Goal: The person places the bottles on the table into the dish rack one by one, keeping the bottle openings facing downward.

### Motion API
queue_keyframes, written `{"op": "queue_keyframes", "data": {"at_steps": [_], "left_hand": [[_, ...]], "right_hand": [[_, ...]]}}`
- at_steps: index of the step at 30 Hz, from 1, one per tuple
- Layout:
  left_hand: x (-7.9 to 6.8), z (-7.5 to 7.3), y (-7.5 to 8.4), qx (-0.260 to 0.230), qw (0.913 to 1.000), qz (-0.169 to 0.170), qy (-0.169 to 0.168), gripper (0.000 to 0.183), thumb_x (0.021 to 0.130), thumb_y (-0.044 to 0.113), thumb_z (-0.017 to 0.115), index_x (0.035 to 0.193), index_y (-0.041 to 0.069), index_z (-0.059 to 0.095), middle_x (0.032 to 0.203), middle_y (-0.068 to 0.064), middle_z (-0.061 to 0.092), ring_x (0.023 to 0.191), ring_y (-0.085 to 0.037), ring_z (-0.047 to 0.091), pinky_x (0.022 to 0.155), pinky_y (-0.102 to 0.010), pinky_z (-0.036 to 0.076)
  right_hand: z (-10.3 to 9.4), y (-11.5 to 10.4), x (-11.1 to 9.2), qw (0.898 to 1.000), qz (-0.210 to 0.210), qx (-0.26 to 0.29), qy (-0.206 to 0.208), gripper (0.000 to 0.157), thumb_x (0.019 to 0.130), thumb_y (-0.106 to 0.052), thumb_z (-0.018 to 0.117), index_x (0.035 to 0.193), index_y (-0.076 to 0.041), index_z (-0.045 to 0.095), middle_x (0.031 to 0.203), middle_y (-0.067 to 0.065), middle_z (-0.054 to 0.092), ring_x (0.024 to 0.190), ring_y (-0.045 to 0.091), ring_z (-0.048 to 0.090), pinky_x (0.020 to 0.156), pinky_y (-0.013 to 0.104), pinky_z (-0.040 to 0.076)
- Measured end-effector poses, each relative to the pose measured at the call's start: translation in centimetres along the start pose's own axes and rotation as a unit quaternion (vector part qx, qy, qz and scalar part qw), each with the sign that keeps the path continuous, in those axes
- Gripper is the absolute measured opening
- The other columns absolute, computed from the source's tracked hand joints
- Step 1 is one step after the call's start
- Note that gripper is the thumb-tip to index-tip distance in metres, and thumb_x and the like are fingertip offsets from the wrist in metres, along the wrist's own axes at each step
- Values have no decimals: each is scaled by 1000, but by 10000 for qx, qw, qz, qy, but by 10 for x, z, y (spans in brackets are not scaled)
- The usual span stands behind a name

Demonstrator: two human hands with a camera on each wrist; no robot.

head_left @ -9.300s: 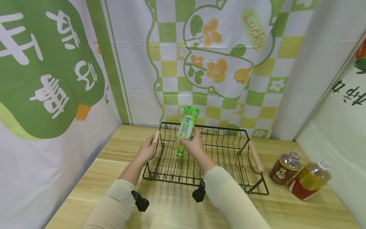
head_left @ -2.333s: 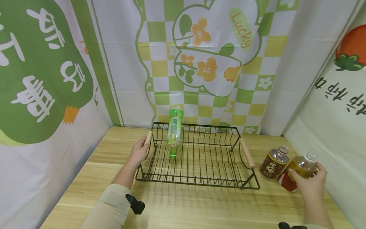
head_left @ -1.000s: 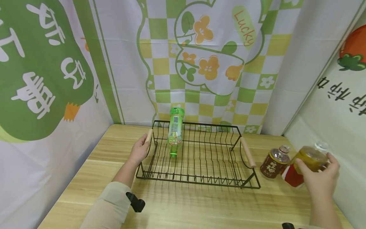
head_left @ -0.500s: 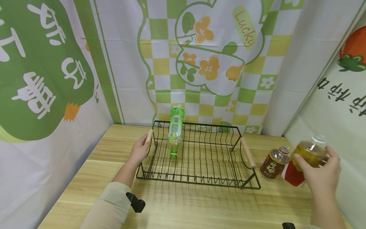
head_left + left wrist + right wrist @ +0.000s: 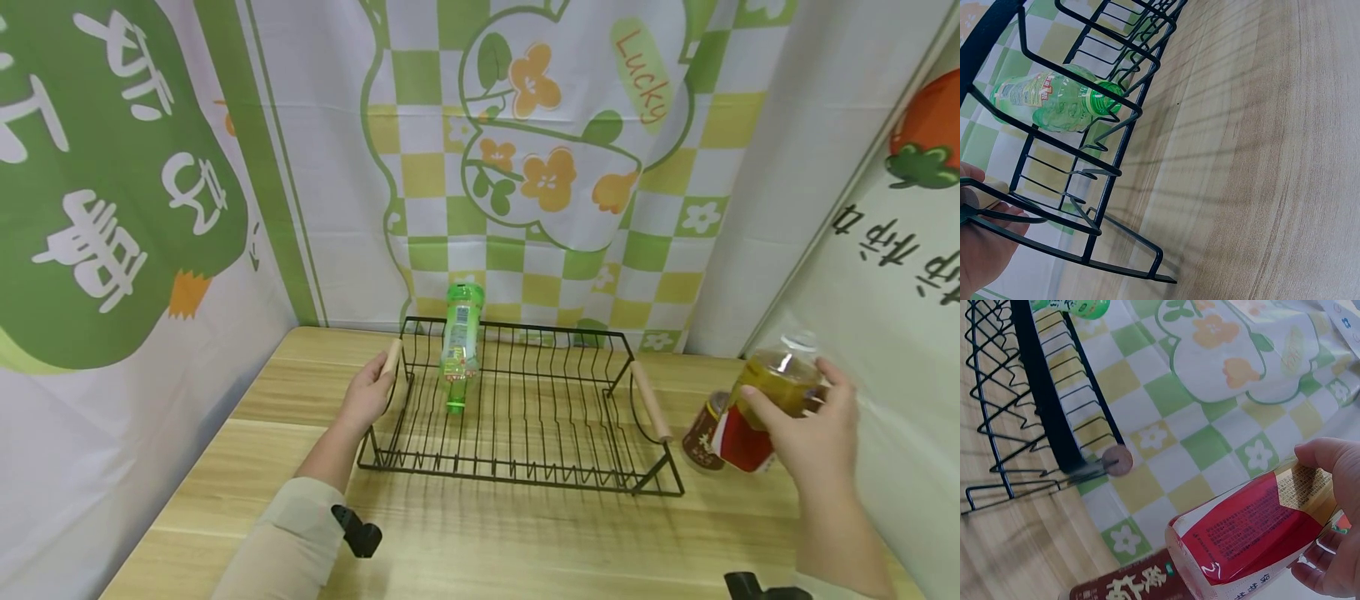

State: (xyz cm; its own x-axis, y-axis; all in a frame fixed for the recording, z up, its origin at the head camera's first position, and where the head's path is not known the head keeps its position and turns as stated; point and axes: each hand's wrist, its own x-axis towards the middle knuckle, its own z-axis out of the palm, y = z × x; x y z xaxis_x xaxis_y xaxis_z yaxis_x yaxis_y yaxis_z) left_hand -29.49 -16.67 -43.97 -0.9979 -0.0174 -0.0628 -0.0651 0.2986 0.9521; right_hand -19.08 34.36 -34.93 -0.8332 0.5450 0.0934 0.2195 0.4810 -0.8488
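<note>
My left hand [image 5: 367, 390] grips the left wooden handle [image 5: 392, 356] of a black wire dish rack [image 5: 517, 481]. Neck down, a green plastic bottle [image 5: 460, 337] leans in the rack's left part; the left wrist view shows the bottle's neck [image 5: 1105, 98] among the wires. Right of the rack, my right hand [image 5: 825, 425] holds a clear bottle [image 5: 772, 383] with a yellow and red label, tilted, thumb on one side and fingers on the other. It partly covers a brown-labelled bottle [image 5: 701, 442] standing on the table. In the right wrist view its base [image 5: 1185, 556] overlaps the brown label [image 5: 1141, 584].
The rack's right wooden handle [image 5: 650, 400] lies between the rack and the bottles. A patterned cloth [image 5: 570, 283] hangs close behind the rack. White printed curtains stand at the left and right [image 5: 885, 350]. Wooden table [image 5: 465, 542] extends in front of the rack.
Earlier my right hand held the green bottle over the rack; now that bottle rests there. The right hand has since taken the red-and-yellow-labelled bottle, raised it and brought it left. The left hand stays put.
</note>
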Motion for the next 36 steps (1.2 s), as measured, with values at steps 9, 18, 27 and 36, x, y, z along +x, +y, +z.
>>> {"op": "queue_keyframes", "data": {"at_steps": [9,18,27,36], "left_hand": [[1,0,-1,17,10000,-20,24,56,106,19,35,157,5,16,161,-20,24,140,-34,38,88,-33,43],[1,0,-2,-46,10000,1,6,56,106,18,35,157,4,15,161,-20,24,146,-34,28,109,-47,37],[2,0,-2,-69,10000,1,26,56,106,18,35,157,4,16,161,-20,24,147,-34,27,114,-50,33],[2,0,-2,-54,10000,28,31,56,106,19,36,157,3,16,160,-21,26,147,-34,27,119,-50,28]], "right_hand": [[16,-16,-4,9991,-214,178,-307,97,90,-41,68,159,-22,3,159,22,20,135,42,32,107,62,37],[37,-31,-7,9947,-756,349,-603,98,90,-39,69,159,-18,2,157,26,22,135,47,33,103,68,36],[54,-45,-11,9910,-964,500,-780,99,88,-37,71,158,-19,5,157,23,24,135,47,35,103,68,38],[76,-53,-13,9855,-1178,621,-1051,101,87,-32,74,159,-19,3,157,24,25,135,47,36,106,65,37]]}}
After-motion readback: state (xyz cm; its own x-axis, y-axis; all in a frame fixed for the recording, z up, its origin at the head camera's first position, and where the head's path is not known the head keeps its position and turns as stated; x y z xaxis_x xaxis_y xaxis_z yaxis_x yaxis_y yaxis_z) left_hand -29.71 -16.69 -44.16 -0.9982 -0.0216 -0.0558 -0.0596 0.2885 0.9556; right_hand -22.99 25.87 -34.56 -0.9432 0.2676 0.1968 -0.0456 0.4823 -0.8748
